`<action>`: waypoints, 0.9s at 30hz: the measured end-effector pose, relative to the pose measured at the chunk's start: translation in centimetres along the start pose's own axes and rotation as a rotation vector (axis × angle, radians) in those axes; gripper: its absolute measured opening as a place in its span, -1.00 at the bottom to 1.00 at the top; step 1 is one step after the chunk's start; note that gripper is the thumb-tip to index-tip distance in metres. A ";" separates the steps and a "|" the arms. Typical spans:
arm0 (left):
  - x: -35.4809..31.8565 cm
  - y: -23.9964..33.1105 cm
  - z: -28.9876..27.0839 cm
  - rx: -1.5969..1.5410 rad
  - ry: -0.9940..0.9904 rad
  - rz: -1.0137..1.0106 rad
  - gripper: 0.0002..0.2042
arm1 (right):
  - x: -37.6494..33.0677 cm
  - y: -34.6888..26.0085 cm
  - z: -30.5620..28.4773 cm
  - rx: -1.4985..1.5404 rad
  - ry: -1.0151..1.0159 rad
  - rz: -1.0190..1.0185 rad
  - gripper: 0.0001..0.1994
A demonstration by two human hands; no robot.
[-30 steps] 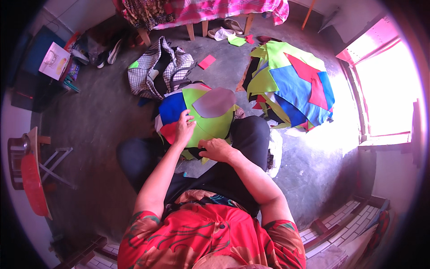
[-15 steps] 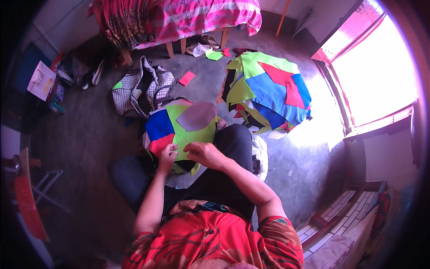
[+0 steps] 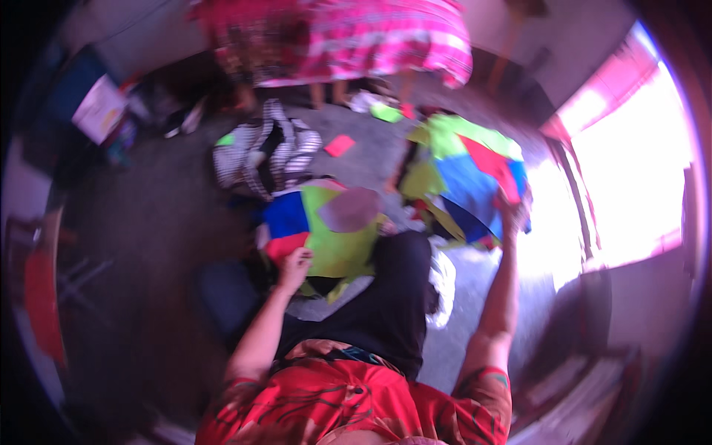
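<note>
In front of my legs lies a smaller heap of flat cloth pieces, with a lime green piece (image 3: 345, 248), a blue piece (image 3: 286, 216), a red piece (image 3: 285, 246) and a mauve piece (image 3: 351, 210) on top. My left hand (image 3: 297, 265) is at the near edge of the red and green pieces, its fingers curled closed; what they hold is hidden. Reaching out to the right, my right hand (image 3: 513, 212) is at the right side of a larger cloth heap topped with a light blue piece (image 3: 467, 183) and a red piece (image 3: 486, 159). Motion smears its fingers.
A checked bag (image 3: 278, 152) sits open beyond the smaller heap. Between bag and larger heap, a red piece (image 3: 340, 145) lies on the floor (image 3: 156, 259). A bed with a pink cover (image 3: 386, 44) stands at the back. White plastic (image 3: 443, 289) lies beside my right leg.
My right hand has left the smaller heap and swung right to the larger one. My left hand stays at the smaller heap's near edge. The whole view has shifted and blurred.
</note>
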State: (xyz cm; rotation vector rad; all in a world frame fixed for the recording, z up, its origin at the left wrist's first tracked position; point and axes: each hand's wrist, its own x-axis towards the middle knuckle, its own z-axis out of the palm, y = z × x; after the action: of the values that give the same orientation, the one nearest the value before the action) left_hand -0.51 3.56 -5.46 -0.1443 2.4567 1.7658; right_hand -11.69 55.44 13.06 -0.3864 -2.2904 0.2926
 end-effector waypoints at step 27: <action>-0.1 0.6 0.9 -0.126 0.005 -0.034 -0.78 | 4.9 10.4 5.4 -0.125 -0.438 0.101 -0.43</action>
State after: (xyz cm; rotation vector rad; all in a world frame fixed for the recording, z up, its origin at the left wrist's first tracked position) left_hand -0.49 4.60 -5.12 -0.1998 2.3318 1.9073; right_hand -16.97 66.37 9.32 -0.5464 -2.7322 0.3084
